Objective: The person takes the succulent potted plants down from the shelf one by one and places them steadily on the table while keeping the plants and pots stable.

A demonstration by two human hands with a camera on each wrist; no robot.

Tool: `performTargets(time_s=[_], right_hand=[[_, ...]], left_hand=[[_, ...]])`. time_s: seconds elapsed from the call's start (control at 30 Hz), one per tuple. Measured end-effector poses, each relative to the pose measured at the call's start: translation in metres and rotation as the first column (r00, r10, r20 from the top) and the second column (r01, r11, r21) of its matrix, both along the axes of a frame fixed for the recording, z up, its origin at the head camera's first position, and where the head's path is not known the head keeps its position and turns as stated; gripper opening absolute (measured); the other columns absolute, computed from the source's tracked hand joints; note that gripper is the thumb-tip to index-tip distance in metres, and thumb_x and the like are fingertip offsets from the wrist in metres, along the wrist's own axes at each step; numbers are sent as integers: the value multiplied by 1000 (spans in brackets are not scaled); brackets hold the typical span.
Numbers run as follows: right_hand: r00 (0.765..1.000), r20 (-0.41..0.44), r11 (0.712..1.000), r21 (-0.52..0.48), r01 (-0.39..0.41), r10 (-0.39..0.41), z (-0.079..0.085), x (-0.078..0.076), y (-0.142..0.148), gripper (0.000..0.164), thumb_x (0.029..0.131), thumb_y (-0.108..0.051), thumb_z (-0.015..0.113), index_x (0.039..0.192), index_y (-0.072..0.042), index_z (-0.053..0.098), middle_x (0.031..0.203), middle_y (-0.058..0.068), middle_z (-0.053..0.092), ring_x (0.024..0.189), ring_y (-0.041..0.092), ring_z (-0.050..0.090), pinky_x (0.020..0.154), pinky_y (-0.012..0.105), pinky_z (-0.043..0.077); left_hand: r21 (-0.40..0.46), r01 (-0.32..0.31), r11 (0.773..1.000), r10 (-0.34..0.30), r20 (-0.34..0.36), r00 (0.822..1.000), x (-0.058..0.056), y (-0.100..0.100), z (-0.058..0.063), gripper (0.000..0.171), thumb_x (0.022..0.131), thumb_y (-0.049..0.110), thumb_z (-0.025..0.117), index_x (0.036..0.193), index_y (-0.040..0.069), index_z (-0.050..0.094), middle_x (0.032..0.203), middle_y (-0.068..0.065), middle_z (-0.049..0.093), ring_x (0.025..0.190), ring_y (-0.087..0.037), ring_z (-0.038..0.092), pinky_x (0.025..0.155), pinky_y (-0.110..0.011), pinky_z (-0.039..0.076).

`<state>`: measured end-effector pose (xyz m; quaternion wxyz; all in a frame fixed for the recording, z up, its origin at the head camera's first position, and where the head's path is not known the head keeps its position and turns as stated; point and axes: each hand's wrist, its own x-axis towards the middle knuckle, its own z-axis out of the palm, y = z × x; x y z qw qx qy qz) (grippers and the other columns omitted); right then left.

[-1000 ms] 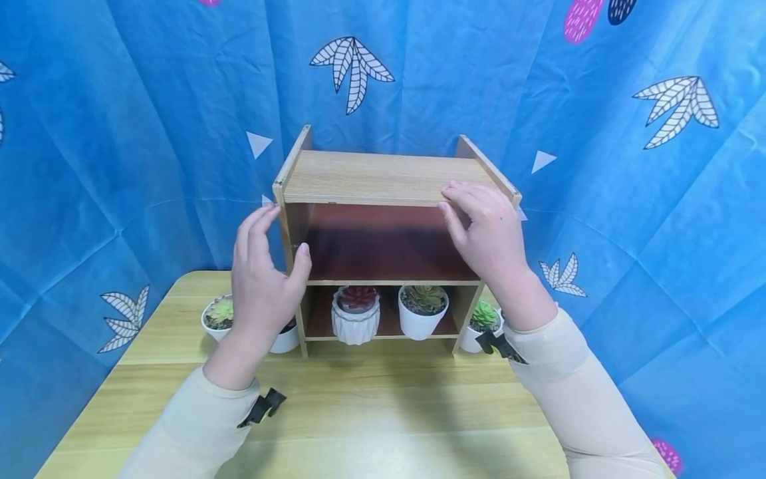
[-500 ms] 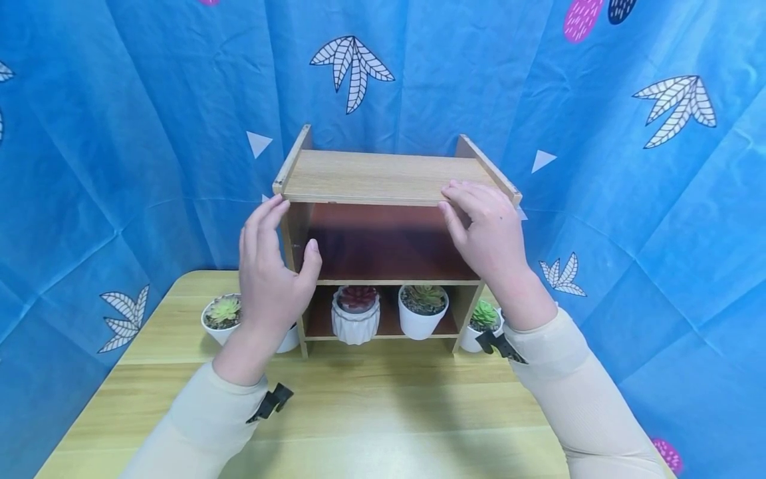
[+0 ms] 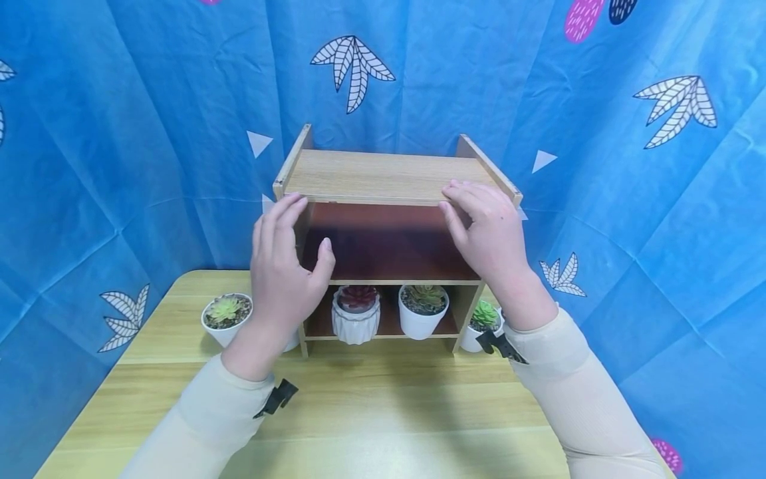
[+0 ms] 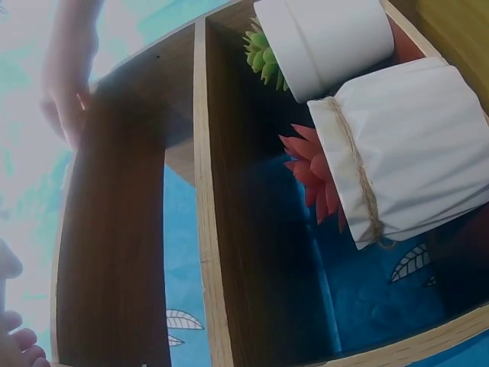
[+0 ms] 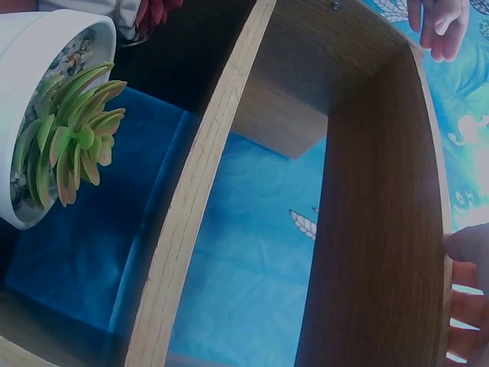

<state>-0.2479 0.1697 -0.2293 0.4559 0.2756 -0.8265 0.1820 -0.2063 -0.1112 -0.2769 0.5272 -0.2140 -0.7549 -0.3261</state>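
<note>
A small wooden shelf (image 3: 383,174) stands on the table, with a bare top board and an upper compartment holding nothing visible. My right hand (image 3: 491,229) holds the top board's front edge near the right end, fingers over the top and thumb at the edge. Over the left front corner hovers my left hand (image 3: 287,276), fingers lightly bent, thumb spread, holding nothing; the right wrist view shows it just off the board. In the lower compartment sit a red succulent in a white ridged pot (image 3: 356,326) and a green succulent in a smooth white pot (image 3: 421,322).
Left of the shelf, a pale green succulent in a white pot (image 3: 226,316) stands on the wooden table (image 3: 371,412). Another white pot is mostly hidden behind my left hand. Right of the shelf is a bright green succulent (image 3: 485,318). A blue patterned curtain (image 3: 407,80) hangs behind.
My left hand has moved right and slightly up, from the shelf's left side to its top left front corner, uncovering the left potted succulent. My right hand and the shelf stay put.
</note>
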Motion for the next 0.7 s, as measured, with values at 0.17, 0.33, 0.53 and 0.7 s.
performTargets(time_s=[0.17, 0.33, 0.53, 0.7], right_hand=[[1000, 1, 1000, -2, 3, -3, 0, 0, -1, 27, 96, -20, 68, 116, -4, 74, 118, 13, 72, 115, 30, 65, 106, 42, 42], [1000, 0, 1000, -2, -1, 1, -1, -1, -1, 27, 96, -20, 68, 116, -3, 74, 119, 13, 72, 115, 30, 64, 106, 42, 42], [1000, -2, 1000, 1, 0, 0, -1, -1, -1, 27, 96, -20, 68, 116, -3, 74, 118, 13, 72, 115, 30, 65, 106, 42, 42], [1000, -5, 1000, 2, -1, 1, -1, -2, 0, 26, 96, -20, 67, 115, -3, 75, 118, 13, 72, 114, 30, 65, 106, 42, 43]], left_hand=[[-30, 5, 1000, -5, -16, 1000, -3, 1, 1, 52, 91, 22, 58, 136, -4, 51, 140, -19, 53, 132, -38, 45, 112, -49, 33], [-59, 3, 998, -5, -24, 1000, -7, 2, 1, 51, 90, 20, 58, 135, -4, 52, 140, -19, 54, 132, -38, 46, 113, -49, 33], [-96, -13, 995, 9, -41, 999, -11, 4, 2, 50, 90, 19, 59, 135, -3, 54, 139, -19, 55, 132, -37, 47, 113, -48, 33], [-122, -32, 992, 27, -42, 999, -13, 6, 4, 50, 90, 20, 59, 135, -3, 54, 139, -19, 56, 133, -36, 47, 113, -49, 33]])
